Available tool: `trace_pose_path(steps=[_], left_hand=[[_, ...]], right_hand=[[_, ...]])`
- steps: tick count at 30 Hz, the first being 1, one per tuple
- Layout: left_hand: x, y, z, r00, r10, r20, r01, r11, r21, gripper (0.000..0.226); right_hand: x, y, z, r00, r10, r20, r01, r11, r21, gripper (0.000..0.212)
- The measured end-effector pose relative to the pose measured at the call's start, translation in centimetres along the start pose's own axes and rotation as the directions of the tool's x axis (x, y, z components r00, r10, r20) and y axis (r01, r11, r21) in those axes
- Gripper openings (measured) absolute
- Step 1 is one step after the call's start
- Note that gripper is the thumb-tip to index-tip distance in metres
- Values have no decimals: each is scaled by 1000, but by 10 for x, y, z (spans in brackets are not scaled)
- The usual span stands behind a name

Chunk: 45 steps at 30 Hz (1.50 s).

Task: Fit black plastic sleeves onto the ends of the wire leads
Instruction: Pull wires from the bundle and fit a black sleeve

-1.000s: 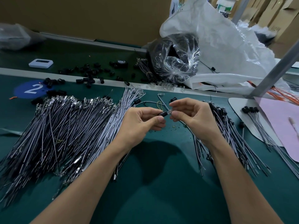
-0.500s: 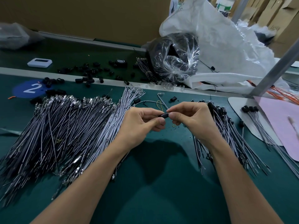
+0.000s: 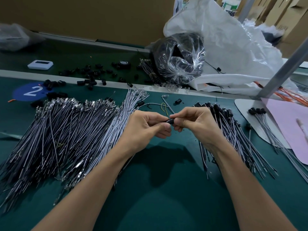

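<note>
My left hand (image 3: pixel 146 129) and my right hand (image 3: pixel 195 124) meet above the green mat, fingertips together. Between them sits a small black plastic sleeve (image 3: pixel 170 121); both hands pinch it, and a grey wire lead (image 3: pixel 168 105) runs up and away behind the right fingers. A big fan of bare wire leads (image 3: pixel 66 134) lies left of my left hand. Leads with black sleeves fitted (image 3: pixel 233 130) are heaped under and right of my right hand. Loose black sleeves (image 3: pixel 90 77) are scattered at the back left.
A clear bag of black parts (image 3: pixel 180 59) and a white sack (image 3: pixel 233 47) stand at the back. A pink sheet (image 3: pixel 286 124) with a few sleeved leads (image 3: pixel 260 117) lies at right beside a metal post (image 3: pixel 283 64). A white device (image 3: pixel 40 65) sits back left.
The shiny wire terminal seen between my fingers a second ago is now hidden inside the black sleeve. My hands have drawn slightly closer together.
</note>
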<state>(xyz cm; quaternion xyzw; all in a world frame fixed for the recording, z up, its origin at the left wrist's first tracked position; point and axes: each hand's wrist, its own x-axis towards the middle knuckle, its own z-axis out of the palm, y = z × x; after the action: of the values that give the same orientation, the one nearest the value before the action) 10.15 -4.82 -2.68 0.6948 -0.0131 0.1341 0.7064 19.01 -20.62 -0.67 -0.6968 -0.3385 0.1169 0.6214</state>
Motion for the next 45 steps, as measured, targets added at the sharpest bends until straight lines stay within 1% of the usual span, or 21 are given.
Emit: trace_pose_path(steps=[3, 7, 11, 15, 16, 18, 19, 21, 23, 25, 26, 27, 29, 34, 35, 37, 38, 39, 41, 43, 45], left_hand=[[0, 1, 1, 1000, 11, 0, -11, 999, -33, 17], [0, 4, 0, 1000, 19, 3, -19, 997, -70, 19], [0, 5, 3, 1000, 5, -13, -6, 996, -92, 16], [0, 8, 10, 1000, 6, 24, -1, 979, -206, 12], [-1, 9, 10, 998, 4, 56, 8, 974, -227, 19], [-2, 12, 5, 996, -6, 85, 25, 974, -225, 33], [-1, 14, 2, 998, -9, 58, 21, 977, -210, 37], [0, 16, -5, 997, -21, -67, 8, 981, -196, 43], [3, 17, -12, 978, -48, -204, 2, 976, -219, 44], [4, 16, -17, 954, -70, -291, -4, 970, -245, 45], [4, 16, -18, 946, -76, -315, -6, 968, -251, 46], [5, 15, -18, 941, -80, -330, -7, 967, -255, 46], [5, 15, -18, 935, -89, -344, -1, 967, -254, 46], [4, 18, -16, 916, -72, -394, -29, 969, -246, 45], [5, 19, -17, 902, -61, -428, -49, 969, -241, 43], [6, 21, -20, 860, -38, -509, -85, 973, -216, 35], [6, 22, -22, 839, -31, -543, -98, 973, -208, 31], [7, 22, -24, 820, -29, -572, -108, 973, -204, 29], [8, 22, -27, 782, -31, -622, -118, 973, -196, 27], [8, 21, -28, 757, -35, -652, -122, 973, -194, 28], [9, 20, -28, 747, -41, -664, -118, 974, -193, 30]], right_hand=[[0, 1, 1, 1000, -12, -5, 12, 999, 43, 25], [-1, 1, 2, 1000, -15, -1, 15, 994, 104, 14], [-2, -2, 6, 999, -23, -32, 26, 995, 94, 13], [-4, -13, 7, 997, -34, -72, 41, 995, 91, 8], [-6, -17, 4, 997, -17, -74, 28, 989, 146, 10], [-15, -26, -12, 998, 3, -57, 18, 936, 350, 16], [-22, -30, -25, 998, 1, -57, 24, 897, 442, 20], [-37, -39, -58, 993, 22, -115, 41, 853, 520, 28], [-50, -47, -97, 966, 80, -247, 38, 898, 438, 34], [-57, -52, -131, 915, 117, -385, -53, 983, 174, 35], [-58, -51, -144, 887, 122, -446, -140, 990, -7, 32], [-57, -46, -154, 864, 123, -489, -237, 955, -177, 25], [-52, -31, -162, 839, 153, -521, -391, 837, -383, 15], [-38, -11, -142, 817, 246, -522, -529, 680, -508, 28], [-36, -12, -136, 823, 210, -527, -526, 630, -571, 28], [-33, -17, -122, 843, 42, -536, -483, 497, -721, 24], [-31, -21, -111, 846, -61, -530, -447, 459, -768, 23], [-29, -25, -97, 846, -141, -514, -404, 460, -791, 22], [-22, -32, -63, 881, -202, -428, -279, 509, -814, 19], [-13, -36, -19, 971, -139, -196, -74, 602, -795, 16], [-8, -32, 27, 998, -40, 56, 68, 693, -718, 17]])
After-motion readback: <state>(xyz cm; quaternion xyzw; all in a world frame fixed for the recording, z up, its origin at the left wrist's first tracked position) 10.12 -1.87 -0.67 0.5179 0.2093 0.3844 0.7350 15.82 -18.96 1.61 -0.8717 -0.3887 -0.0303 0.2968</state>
